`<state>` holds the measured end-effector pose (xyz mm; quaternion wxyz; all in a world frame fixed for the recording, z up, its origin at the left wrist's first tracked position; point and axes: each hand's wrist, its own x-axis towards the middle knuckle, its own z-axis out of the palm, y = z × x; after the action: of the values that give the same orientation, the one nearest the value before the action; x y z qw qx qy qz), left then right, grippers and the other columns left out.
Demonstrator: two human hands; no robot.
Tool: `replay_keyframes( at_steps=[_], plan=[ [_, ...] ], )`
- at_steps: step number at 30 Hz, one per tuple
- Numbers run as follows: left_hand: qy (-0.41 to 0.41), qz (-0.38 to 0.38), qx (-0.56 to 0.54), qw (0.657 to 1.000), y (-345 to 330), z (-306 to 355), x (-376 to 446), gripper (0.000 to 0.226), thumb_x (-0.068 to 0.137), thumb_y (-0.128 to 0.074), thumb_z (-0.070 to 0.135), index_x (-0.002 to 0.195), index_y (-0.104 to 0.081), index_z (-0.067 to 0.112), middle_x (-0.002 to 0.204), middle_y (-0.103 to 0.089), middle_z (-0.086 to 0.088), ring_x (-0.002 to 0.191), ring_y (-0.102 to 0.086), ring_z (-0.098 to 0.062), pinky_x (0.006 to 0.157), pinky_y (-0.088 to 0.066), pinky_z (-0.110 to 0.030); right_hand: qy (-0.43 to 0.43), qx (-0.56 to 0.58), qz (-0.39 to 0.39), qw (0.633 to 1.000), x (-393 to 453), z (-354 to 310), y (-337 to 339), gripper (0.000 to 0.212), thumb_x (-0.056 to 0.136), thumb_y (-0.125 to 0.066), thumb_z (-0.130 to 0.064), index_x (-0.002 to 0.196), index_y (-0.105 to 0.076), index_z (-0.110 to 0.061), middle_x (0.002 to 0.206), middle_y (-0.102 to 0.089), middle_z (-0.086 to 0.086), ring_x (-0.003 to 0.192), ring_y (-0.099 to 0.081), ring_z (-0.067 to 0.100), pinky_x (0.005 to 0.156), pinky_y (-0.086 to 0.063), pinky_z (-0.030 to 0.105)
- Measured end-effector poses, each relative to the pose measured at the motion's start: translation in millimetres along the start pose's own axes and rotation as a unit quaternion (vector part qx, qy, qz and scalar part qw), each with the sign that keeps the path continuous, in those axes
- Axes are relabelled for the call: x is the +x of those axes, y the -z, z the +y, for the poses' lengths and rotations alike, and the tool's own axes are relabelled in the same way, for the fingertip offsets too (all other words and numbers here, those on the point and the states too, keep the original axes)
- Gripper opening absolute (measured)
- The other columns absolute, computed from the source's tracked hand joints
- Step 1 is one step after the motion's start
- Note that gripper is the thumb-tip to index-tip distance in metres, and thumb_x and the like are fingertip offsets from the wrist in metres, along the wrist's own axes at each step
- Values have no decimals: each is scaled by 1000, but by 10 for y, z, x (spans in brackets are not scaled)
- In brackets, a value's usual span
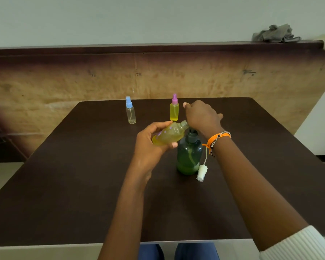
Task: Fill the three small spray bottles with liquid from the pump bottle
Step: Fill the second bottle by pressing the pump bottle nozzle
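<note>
From the head camera, the left hand (148, 145) grips an uncapped small spray bottle (169, 134), tilted with its open neck at the spout of the green pump bottle (189, 156), while the right hand (201, 115) presses down on the pump head with fingers curled over it. Short, even strokes with the neck kept under the spout should avoid spills. The loose white sprayer cap (202, 172) lies touching the pump bottle's base, while the full pink-capped bottle (174, 109) and empty blue-capped bottle (130, 111) stand behind on the table (64, 184), out of the way.

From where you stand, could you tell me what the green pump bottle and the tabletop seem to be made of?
The pump bottle looks like translucent green plastic with a smooth finish: the dip tube and liquid level show through its wall. The table appears to be dark brown laminate or veneered board, matte with a faint sheen; which one, the view leaves open.
</note>
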<state>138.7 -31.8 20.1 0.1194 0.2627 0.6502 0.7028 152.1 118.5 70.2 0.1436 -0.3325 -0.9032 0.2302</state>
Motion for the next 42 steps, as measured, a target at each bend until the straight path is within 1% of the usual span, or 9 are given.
replay_keyframes(
  at_steps=[3,7,11,19,26,30,35,39,42],
  plan=[
    [12,6,0,1000,-10,-37,-14,55,66,-72,-16,110,-65,15,106,-69,0,93,-65,-1,73,-52,-15,-22,14,-4,1000,-17,32,-34,38,100,-31,-37,104,-57,-10,116,-60,14,113,-51,36,107,-18,53],
    [9,9,4,1000,-13,-33,-3,56,65,-72,-16,110,-66,16,111,-68,-6,100,-65,-10,78,-54,-18,-13,14,-4,1000,-35,43,-19,35,100,-30,-36,95,-56,-13,115,-60,14,110,-52,35,103,-22,51],
    [1,6,9,1000,-16,19,11,55,65,-73,-14,106,-67,22,112,-67,-6,103,-64,-12,85,-55,-27,8,-14,-3,1000,-12,-19,52,35,100,-31,-36,88,-53,-12,101,-59,10,104,-54,34,101,-23,49],
    [32,15,-14,999,-24,-42,4,56,65,-71,-17,111,-66,14,106,-70,-1,92,-66,-2,72,-53,-15,-14,16,-3,1000,-28,-7,-50,36,100,-32,-37,97,-56,-10,114,-60,14,111,-52,37,107,-21,54],
    [19,2,-21,1000,-37,41,14,55,66,-70,-17,106,-66,20,106,-69,-2,91,-65,-2,73,-53,-16,2,20,-27,999,21,-15,66,40,100,-33,-39,97,-58,-8,100,-56,9,108,-52,34,105,-22,52],
    [26,-5,-29,999,-19,-27,10,55,67,-70,-16,112,-65,17,105,-70,1,92,-66,0,74,-54,-16,-22,77,-6,997,-1,91,-9,38,100,-32,-39,89,-54,-10,111,-61,13,108,-52,35,102,-25,51],
    [30,-9,-40,999,-13,-47,22,55,67,-70,-17,110,-65,17,103,-70,3,91,-66,-1,72,-52,-14,-3,25,-7,1000,-5,62,13,40,100,-31,-41,86,-54,-12,105,-61,12,104,-54,34,102,-26,50],
    [24,-15,-40,999,-8,-3,27,55,68,-70,-16,112,-65,16,105,-70,3,92,-66,0,73,-51,-14,13,-10,-23,1000,45,0,75,40,100,-32,-42,88,-55,-11,91,-53,6,90,-48,27,101,-26,49],
    [26,-14,-48,998,-11,-36,31,55,68,-70,-17,114,-64,14,105,-70,2,91,-66,0,70,-51,-13,3,9,0,1000,33,31,12,40,99,-31,-42,88,-55,-12,101,-61,11,101,-55,32,103,-27,51]
  ],
)
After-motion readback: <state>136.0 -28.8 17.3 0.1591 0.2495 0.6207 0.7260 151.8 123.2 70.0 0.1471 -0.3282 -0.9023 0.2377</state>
